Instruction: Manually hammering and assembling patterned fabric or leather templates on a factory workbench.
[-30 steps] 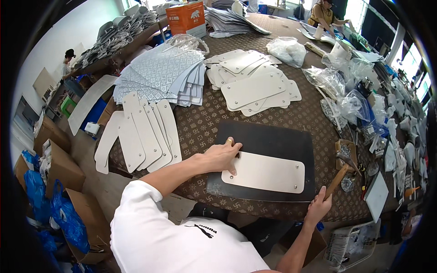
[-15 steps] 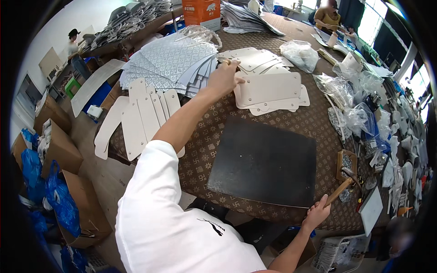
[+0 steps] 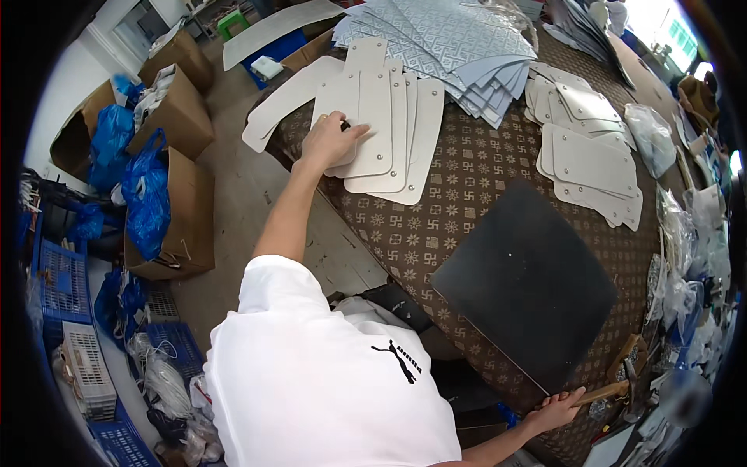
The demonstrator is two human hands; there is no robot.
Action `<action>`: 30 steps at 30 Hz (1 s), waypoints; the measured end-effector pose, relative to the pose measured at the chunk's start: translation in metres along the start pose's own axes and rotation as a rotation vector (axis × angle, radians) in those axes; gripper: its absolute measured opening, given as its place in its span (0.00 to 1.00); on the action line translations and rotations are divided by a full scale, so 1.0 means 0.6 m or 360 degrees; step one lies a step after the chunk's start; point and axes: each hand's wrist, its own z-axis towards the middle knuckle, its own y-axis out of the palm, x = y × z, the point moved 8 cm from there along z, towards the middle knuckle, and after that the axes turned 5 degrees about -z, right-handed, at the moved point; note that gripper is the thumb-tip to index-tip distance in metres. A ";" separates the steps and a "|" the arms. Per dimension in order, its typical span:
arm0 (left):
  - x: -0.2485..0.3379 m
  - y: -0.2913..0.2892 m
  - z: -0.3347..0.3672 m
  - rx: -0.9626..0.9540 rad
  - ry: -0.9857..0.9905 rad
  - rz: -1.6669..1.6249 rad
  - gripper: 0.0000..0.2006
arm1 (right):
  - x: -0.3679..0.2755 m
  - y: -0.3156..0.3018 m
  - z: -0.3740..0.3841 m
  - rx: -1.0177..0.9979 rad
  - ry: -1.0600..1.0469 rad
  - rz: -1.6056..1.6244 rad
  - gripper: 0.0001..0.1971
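My left hand [image 3: 328, 144] reaches over a fanned stack of white panels [image 3: 420, 140] with metal studs at their ends. Its fingers are bent, with a small dark object showing between thumb and forefinger; I cannot make out its kind. My fingertips lie over the top panels, but whether they touch is unclear. My right hand [image 3: 556, 411] is closed round the wooden handle of a hammer [image 3: 603, 395], low by the table's near edge. Between the hands lies a black slab [image 3: 529, 280]. A second pile of studded white panels [image 3: 595, 159] sits beyond it, to the right.
Patterned grey-blue sheets [image 3: 436, 39] are fanned at the back. A small wooden box [image 3: 636, 352] of metal bits stands near the hammer head. Plastic bags [image 3: 673, 218] and scraps crowd the right edge. Cartons [image 3: 191, 210] with blue bags stand on the floor at left.
My left hand has moved from the right-hand panel pile to the left-hand stack. The view has swung left. My right hand still grips the hammer by the near edge.
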 end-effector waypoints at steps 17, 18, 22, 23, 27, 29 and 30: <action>-0.161 0.030 0.141 -0.0159 -0.0049 -0.0640 0.28 | 0.014 -0.002 0.002 -0.0228 0.0112 0.0508 0.15; -0.150 0.011 0.136 0.0001 0.0068 -0.0667 0.23 | 0.017 -0.004 0.006 -0.0169 0.0126 0.0523 0.15; -0.026 -0.107 0.069 0.0548 0.0567 -0.0663 0.09 | 0.017 -0.002 0.007 -0.0174 0.0118 0.0519 0.15; 0.027 -0.136 0.054 0.0574 0.0792 -0.0770 0.07 | 0.016 -0.003 0.005 -0.0174 0.0139 0.0530 0.15; 0.256 -0.148 -0.072 -0.0075 0.1067 -0.1002 0.06 | 0.012 -0.002 0.000 -0.0177 0.0098 0.0475 0.15; 0.348 -0.086 -0.133 -0.0500 0.1219 -0.1062 0.07 | 0.006 -0.004 -0.004 -0.0187 0.0093 0.0441 0.15; 0.393 -0.037 -0.160 -0.0708 0.1301 -0.0981 0.10 | 0.004 -0.004 -0.007 -0.0195 0.0081 0.0441 0.15</action>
